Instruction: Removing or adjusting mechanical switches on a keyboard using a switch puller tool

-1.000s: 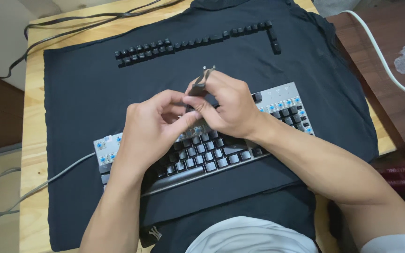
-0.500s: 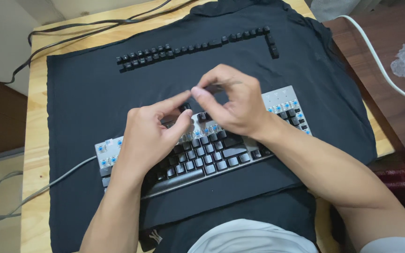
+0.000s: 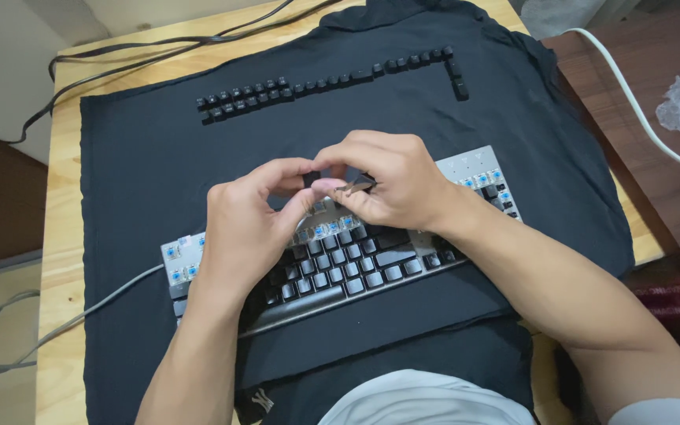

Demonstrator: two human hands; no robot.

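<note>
A grey cable (image 3: 57, 319) trails off the wooden counter (image 3: 63, 197) at left, leading to a mechanical keyboard (image 3: 356, 264) lying on a black cloth (image 3: 151, 173). Above its partly stripped upper rows, the left hand (image 3: 249, 224) pinches thumb and forefinger together beside the right hand (image 3: 391, 185), whose fingers are clamped on a small metal keycap puller (image 3: 353, 187). Removed black keycaps (image 3: 316, 83) sit in a row beyond, well apart from the hands.
</note>
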